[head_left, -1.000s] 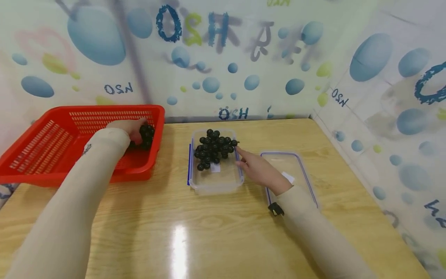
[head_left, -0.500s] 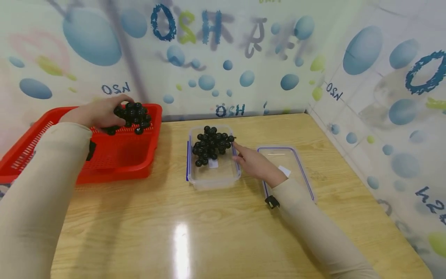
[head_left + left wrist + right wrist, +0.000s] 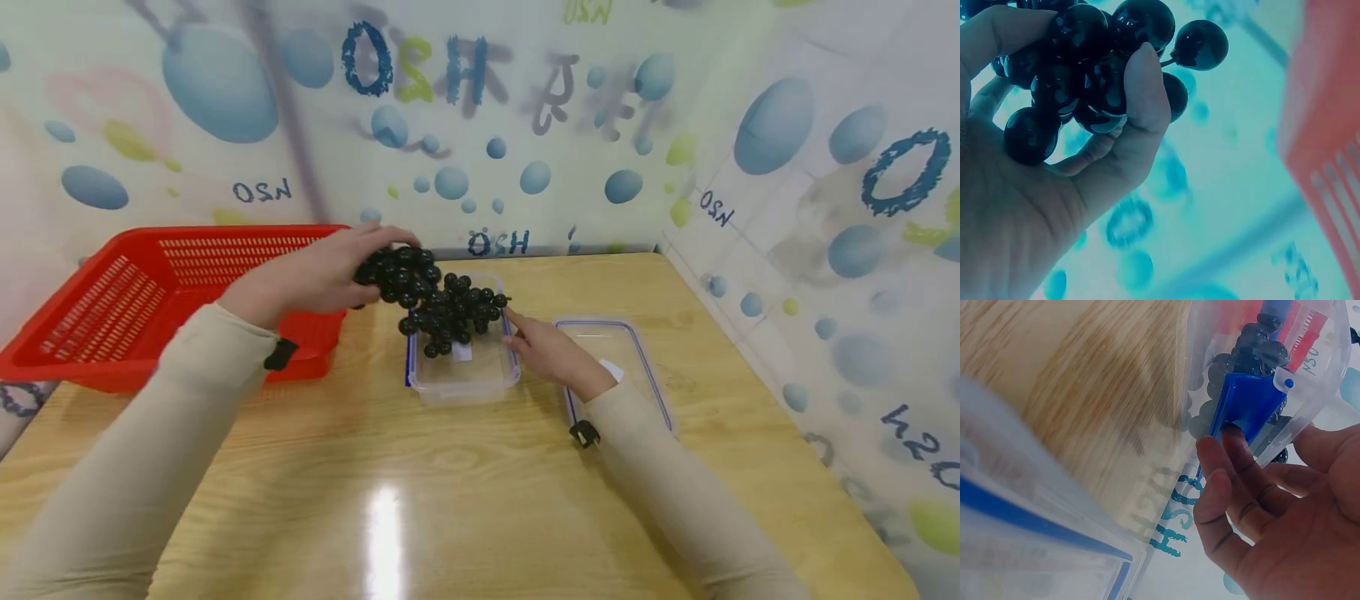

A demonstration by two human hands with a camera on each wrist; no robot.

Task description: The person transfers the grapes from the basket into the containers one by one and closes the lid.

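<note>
My left hand grips a bunch of black grapes in the air, just left of and above the clear plastic container. In the left wrist view, the thumb and curled fingers press round the glossy grapes. A second black grape bunch lies in the container, its stem poking over the right rim; the two bunches overlap in the head view. My right hand holds the container's right side. In the right wrist view, its bent fingers touch the blue latch, with the thumb near the rim.
A red plastic basket with slotted walls stands at the left, partly behind the left arm. A clear lid with a blue seal lies right of the container, partly under the right forearm. A patterned wall covering rises behind the wooden table.
My left hand has lifted its grape bunch out of the red basket and carried it right to the container. The right hand has stayed at the container's side.
</note>
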